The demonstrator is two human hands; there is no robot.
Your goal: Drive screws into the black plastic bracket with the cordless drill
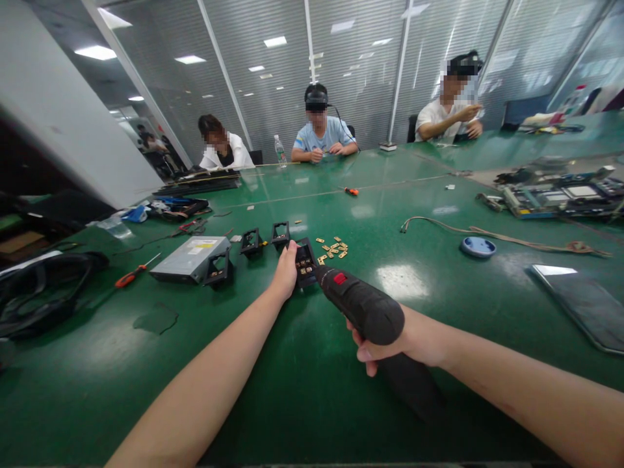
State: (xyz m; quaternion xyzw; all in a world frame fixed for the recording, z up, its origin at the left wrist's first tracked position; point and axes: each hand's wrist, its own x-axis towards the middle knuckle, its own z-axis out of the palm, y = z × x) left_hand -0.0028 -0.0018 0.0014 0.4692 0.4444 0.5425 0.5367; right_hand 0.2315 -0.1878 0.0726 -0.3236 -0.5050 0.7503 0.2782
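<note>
My left hand [286,268] is closed on the left side of a black plastic housing [306,250] on the green table. Small brass-coloured parts show inside the housing. In my right hand [377,344] is a black cordless drill [363,302] with a red switch, gripped by its handle. Its nose points at the housing's right side; whether the bit touches a part there I cannot tell. Just beyond lie several small brass plates [335,247]. Similar black frames [251,242] stand to the left of my left hand.
A silver drive box [191,257] and an orange screwdriver [131,275] lie left. On the right are a blue round lid [478,246], a phone [582,302], a cable [487,231] and circuit boards [565,195]. Another screwdriver [351,192] lies farther back. Three people sit across the table.
</note>
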